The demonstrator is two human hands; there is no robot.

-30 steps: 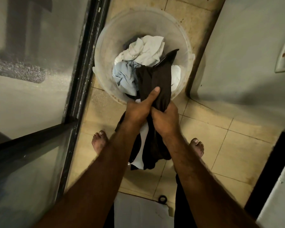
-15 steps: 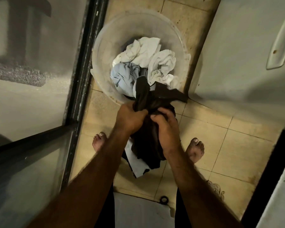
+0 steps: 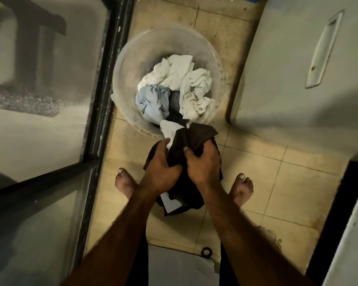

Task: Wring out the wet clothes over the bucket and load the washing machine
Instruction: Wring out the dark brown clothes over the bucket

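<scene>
Left hand (image 3: 160,166) and right hand (image 3: 203,164) both grasp dark garment (image 3: 191,141) at bucket's (image 3: 128,79) 6 o'clock rim; clothes (image 3: 174,89) inside.

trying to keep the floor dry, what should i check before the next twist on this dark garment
1. Two-handed grip: ok. The left hand and right hand both clutch the dark garment.
2. Garment over the bucket: not ok. Most of it hangs above the floor tiles, and only its top reaches the near rim.
3. Bucket upright: ok. The white cloth and light blue cloth lie inside.
4. Feet clear of drips: not ok. The left foot and right foot flank the hanging end.
5. Water running out: cannot tell.
</scene>
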